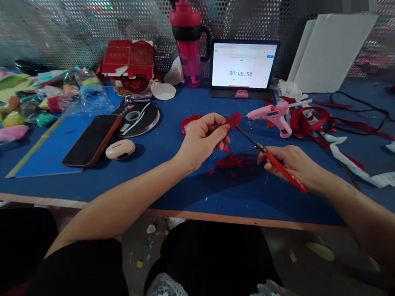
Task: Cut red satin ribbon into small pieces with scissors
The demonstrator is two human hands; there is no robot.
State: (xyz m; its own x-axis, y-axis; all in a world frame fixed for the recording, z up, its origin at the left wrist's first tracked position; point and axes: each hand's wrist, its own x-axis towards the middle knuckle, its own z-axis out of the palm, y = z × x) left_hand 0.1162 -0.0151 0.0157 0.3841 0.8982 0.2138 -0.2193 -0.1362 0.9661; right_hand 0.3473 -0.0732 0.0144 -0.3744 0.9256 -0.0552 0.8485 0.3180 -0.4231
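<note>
Left hand pinches a red felt scrap at center frame; right hand grips red-handled scissors, blades at the scrap, above red snippets on the blue counter

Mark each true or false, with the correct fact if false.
1. The left hand pinches a small red scrap. True.
2. The right hand grips the pink glue gun. False: it holds red-handled scissors, and the glue gun lies beyond it.
3. Red snippets lie on the blue table top. True.
4. The tablet shows 00:05:58. False: it shows 00:00:58.
5. A white earbud case sits beside the phone. True.
6. The pink tumbler stands right of the tablet. False: it stands left of the tablet.
</note>
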